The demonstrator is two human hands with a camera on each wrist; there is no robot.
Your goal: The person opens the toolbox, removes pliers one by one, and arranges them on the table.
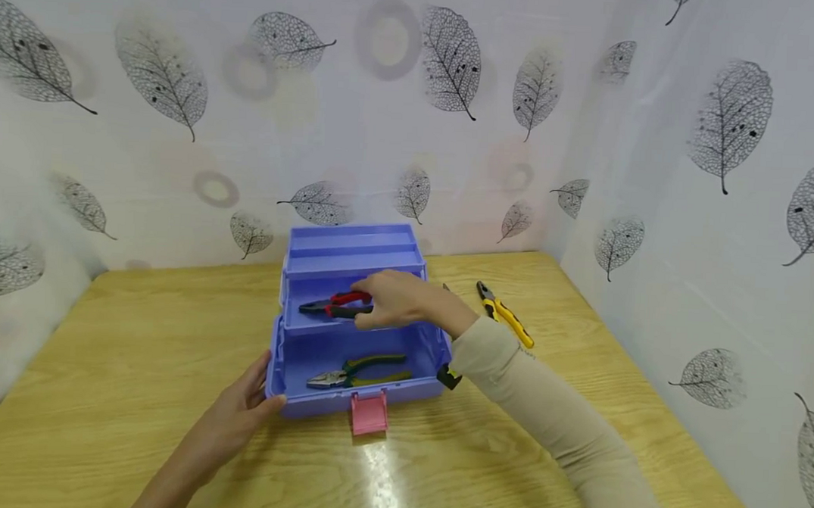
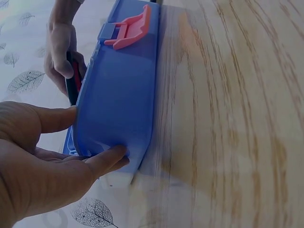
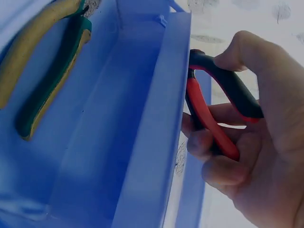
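A blue-purple toolbox (image 1: pixel 318 407) stands lid-up on the wooden table, with a tray raised behind its main compartment. My left hand (image 1: pixel 232 413) holds its left front corner, thumb at the rim and fingers along the side wall (image 2: pixel 114 118). Over the raised tray, my right hand (image 1: pixel 398 299) grips red-and-black pliers (image 1: pixel 347 297) by the handles, their jaws pointing left. In the right wrist view, the thumb presses one handle of these pliers (image 3: pixel 204 111) and fingers curl round the other. Green-and-yellow pliers (image 1: pixel 378 359) lie in the main compartment.
A pink latch (image 1: pixel 369 416) hangs at the toolbox front. Yellow-and-black pliers (image 1: pixel 513 323) lie on the table to the right. A black-and-yellow end of another item (image 1: pixel 448 377) shows by the toolbox's right side, partly behind my sleeve. A leaf-patterned curtain (image 1: pixel 357 146) borders the table.
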